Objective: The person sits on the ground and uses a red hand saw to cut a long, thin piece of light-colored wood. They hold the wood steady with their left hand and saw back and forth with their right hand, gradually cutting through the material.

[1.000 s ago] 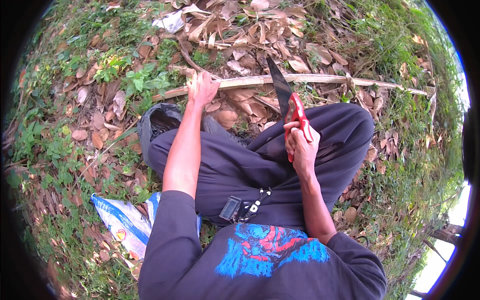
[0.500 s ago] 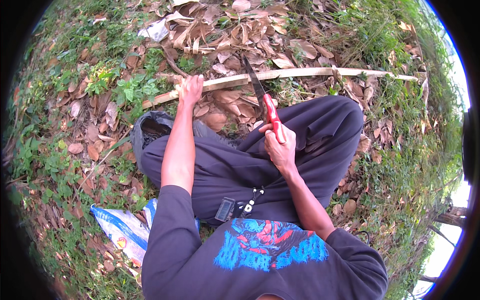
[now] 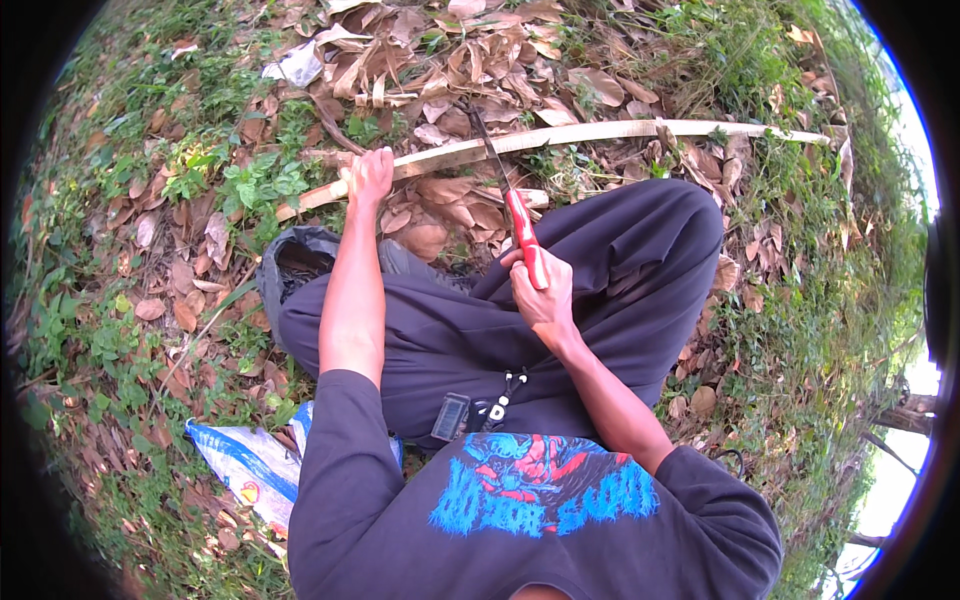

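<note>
A long, pale wooden strip (image 3: 590, 132) lies crosswise over the leaves ahead of my folded legs. My left hand (image 3: 369, 176) is closed around it near its left end. In my right hand (image 3: 546, 295) is a hand saw (image 3: 520, 228) with a red handle and a narrow dark blade. The fingers wrap the handle above my lap. The blade points forward and crosses the strip to the right of my left hand; whether its teeth touch the wood I cannot tell.
A short pale wood piece (image 3: 532, 198) lies behind the saw. Dry leaves (image 3: 480, 60) are heaped beyond the strip, with a whitish scrap (image 3: 295, 65) beside them. A blue-and-white plastic sack (image 3: 240, 460) lies by my left side. Green plants (image 3: 255, 185) grow at left.
My right hand has drawn the saw back and slightly left, and the blade now shows more edge-on. My left hand stays on the strip; the whole view has shifted slightly.
</note>
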The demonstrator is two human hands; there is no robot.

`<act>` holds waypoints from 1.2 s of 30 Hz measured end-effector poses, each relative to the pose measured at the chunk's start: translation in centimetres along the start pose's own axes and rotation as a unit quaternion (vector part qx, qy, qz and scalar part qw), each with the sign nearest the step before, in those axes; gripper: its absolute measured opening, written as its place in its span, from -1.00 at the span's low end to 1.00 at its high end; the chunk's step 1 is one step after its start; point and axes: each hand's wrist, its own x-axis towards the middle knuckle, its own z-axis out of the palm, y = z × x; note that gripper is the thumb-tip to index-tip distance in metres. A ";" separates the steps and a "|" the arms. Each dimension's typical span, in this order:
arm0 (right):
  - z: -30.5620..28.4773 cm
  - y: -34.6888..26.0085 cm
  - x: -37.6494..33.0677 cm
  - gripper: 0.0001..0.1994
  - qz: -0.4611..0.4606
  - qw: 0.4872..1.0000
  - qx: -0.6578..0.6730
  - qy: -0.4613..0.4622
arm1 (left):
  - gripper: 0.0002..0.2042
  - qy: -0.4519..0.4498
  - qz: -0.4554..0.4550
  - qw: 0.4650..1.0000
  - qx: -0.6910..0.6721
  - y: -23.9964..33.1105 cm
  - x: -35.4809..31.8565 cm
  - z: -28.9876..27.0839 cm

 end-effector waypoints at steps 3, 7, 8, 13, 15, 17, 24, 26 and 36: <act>0.5 -1.0 0.8 -0.90 -0.084 0.995 -0.046 0.026 | -0.83 -0.028 -0.051 0.998 0.025 2.1 1.5 -1.2; 2.2 -3.2 1.7 -0.91 -0.074 0.995 -0.057 0.024 | -0.77 0.083 -0.095 0.989 0.081 1.9 1.1 0.3; 2.4 -3.2 1.6 -0.91 -0.085 0.994 -0.064 0.027 | -0.76 0.116 -0.108 0.983 0.090 1.9 1.1 0.8; 1.6 -2.2 0.0 -0.90 -0.032 0.996 -0.081 0.026 | -0.73 0.190 -0.144 0.965 0.110 1.7 0.9 2.3; 1.0 -1.7 0.1 -0.90 -0.021 0.997 -0.069 0.038 | -0.69 0.135 -0.181 0.970 0.088 1.9 1.4 2.3; 1.1 -2.4 0.4 -0.90 -0.005 0.998 -0.065 0.024 | -0.64 0.112 -0.202 0.969 0.084 2.3 1.8 1.8; 2.8 -2.3 2.3 -0.92 -0.078 0.992 -0.092 0.021 | -0.61 0.050 -0.232 0.970 0.051 2.9 2.3 -0.1; 3.1 -1.4 2.1 -0.93 -0.087 0.991 -0.100 0.016 | -0.63 0.036 -0.268 0.962 0.038 2.7 3.0 -0.1; 1.6 0.2 0.6 -0.96 -0.057 0.996 -0.075 0.006 | -0.68 0.165 -0.162 0.969 0.084 0.4 1.9 2.5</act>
